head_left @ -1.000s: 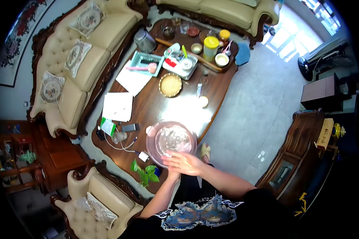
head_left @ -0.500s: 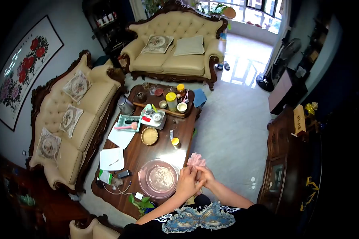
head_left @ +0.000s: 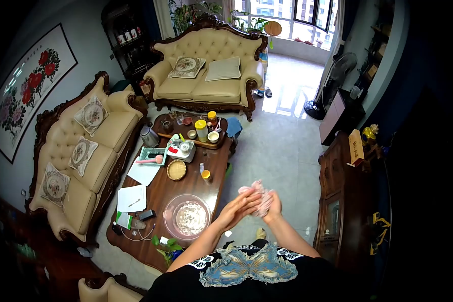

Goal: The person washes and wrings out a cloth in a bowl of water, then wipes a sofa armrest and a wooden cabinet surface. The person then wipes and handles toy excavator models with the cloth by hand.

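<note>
In front of my body, to the right of the coffee table's near end, a crumpled pink cloth is between my hands. My right hand grips it from the right, fingers partly hidden by the folds. My left hand lies against the cloth's left side, its fingers stretched out and flat, not wrapped round it. Nearest to my left hand on the table is a clear, pinkish plastic basin with shiny, whitish contents.
The wooden coffee table bears a woven basket, a yellow-lidded jar, a green tray, white paper and a potted plant. Sofas stand left and beyond; a wooden cabinet is at the right.
My hands have moved right, away from the basin, with the pink cloth. My left fingers, bent before, are now straight against it. The camera view has shifted, so the room appears further left.
</note>
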`<state>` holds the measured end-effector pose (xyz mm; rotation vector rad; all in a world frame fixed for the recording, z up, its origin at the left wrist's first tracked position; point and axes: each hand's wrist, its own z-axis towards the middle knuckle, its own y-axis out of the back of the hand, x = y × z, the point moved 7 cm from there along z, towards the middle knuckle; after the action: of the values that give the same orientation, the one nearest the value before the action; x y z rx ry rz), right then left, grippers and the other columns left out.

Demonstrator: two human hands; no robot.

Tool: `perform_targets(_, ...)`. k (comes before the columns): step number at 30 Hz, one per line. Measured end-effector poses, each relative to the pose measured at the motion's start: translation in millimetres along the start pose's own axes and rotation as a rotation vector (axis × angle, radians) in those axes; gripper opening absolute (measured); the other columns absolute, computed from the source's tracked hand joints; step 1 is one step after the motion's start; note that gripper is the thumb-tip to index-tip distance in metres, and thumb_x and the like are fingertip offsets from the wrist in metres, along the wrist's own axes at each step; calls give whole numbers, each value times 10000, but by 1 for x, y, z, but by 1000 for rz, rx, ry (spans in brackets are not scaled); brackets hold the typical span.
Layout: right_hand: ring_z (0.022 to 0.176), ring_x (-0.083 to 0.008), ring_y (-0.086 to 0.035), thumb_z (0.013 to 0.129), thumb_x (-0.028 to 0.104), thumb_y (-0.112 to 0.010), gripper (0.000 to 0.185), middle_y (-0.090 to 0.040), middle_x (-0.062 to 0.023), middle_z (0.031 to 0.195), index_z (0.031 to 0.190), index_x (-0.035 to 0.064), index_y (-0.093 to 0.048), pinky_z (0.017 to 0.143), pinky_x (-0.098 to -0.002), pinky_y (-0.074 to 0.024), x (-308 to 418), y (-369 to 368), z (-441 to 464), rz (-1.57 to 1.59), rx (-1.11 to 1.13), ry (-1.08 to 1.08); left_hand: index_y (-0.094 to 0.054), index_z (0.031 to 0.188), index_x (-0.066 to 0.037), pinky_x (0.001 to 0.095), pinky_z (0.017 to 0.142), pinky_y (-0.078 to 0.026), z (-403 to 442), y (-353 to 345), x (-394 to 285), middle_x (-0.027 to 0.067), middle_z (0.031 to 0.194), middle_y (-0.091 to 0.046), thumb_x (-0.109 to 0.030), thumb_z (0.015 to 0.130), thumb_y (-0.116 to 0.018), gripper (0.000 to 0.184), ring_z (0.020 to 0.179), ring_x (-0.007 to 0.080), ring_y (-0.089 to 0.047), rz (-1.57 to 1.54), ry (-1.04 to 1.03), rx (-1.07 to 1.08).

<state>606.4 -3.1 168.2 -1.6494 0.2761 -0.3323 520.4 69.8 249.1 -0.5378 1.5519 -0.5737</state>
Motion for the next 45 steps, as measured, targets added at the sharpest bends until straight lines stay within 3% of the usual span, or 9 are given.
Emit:
perform_targets(7, 1378, -241, -473, 1063, 238, -393, 501, -411, -175, 1541, 1499, -9, -377, 1127, -351, -397, 67, -82, -22, -1536, 43, 487, -449, 1423, -80, 351, 990, -486, 95, 14, 61, 105, 1337, -591, -378, 1025, -583, 515, 1211, 207, -588, -35, -137, -420)
perform_targets(15, 1237, -310, -570, 957, 391, -599, 677, -465, -193, 1469, 1475, 14, -382, 1067, -439, -451, 252, -162, -75, -1106, -16, 733, -510, 1366, -4, 375, 896, -577, 208, -92, 104, 136, 1241, -667, -266, 960, -650, 503, 1042, 230, -692, -4, 194, -316)
perform_targets(17, 1219, -322, -578, 934, 390, -629, 673, -456, -205, 1480, 1469, 55, -396, 1048, -462, -479, 228, -155, -53, -363, 343, 214, -528, 1347, -33, 399, 914, -570, 229, -143, 123, 123, 1213, -675, -333, 986, -614, 477, 1040, 261, -687, -405, 198, -257)
perform_targets(19, 1300, -335, -522, 937, 409, -639, 700, -435, -200, 1511, 1504, 97, -372, 1081, -471, -459, 224, -140, -51, -261, 394, 97, -508, 1376, -48, 420, 969, -550, 236, -176, 108, 145, 1243, -658, -386, 1006, -562, 504, 1087, 291, -670, -919, 138, 708)
perform_targets(22, 1389, -362, -453, 952, 450, -637, 773, -371, -164, 1581, 1560, 106, -307, 1138, -467, -402, 215, -128, -69, -300, 407, -51, -534, 1349, -51, 440, 993, -540, 247, -89, 94, 169, 1237, -651, -364, 996, -558, 473, 1123, 308, -656, -483, -48, -355)
perform_targets(35, 1185, -160, -557, 848, 105, -779, 763, -568, -101, 1320, 1507, 63, -398, 1040, -321, -448, 306, -4, -109, -1124, -161, 311, -640, 1168, -3, 332, 817, -554, 284, -115, 66, 47, 1026, -697, -277, 997, -655, 324, 923, 149, -658, 422, 510, -88)
perform_targets(38, 961, -109, -637, 950, 179, -711, 261, -720, -31, 948, 1160, 25, -690, 935, -307, -486, 310, 29, -113, -1315, -323, 154, -665, 1002, 23, 336, 731, -538, 299, -108, 14, 76, 835, -698, -238, 985, -674, 262, 774, 165, -656, 1447, 132, -120)
perform_targets(41, 1012, -115, -629, 978, 216, -676, 257, -708, -27, 984, 1159, 34, -699, 960, -311, -476, 311, 4, -127, -1411, -234, 142, -663, 999, 27, 370, 652, -514, 302, -100, -14, 195, 793, -692, -301, 961, -680, 331, 727, 228, -696, 1187, -136, -167)
perform_targets(45, 1251, -227, -517, 799, 335, -855, 879, -533, -151, 1356, 1501, 66, -398, 1103, -369, -403, 295, -52, -119, -1665, -167, 353, -674, 950, -9, 398, 653, -511, 298, -125, -3, 197, 785, -692, -393, 952, -675, 384, 718, 294, -694, 1312, -68, -95)
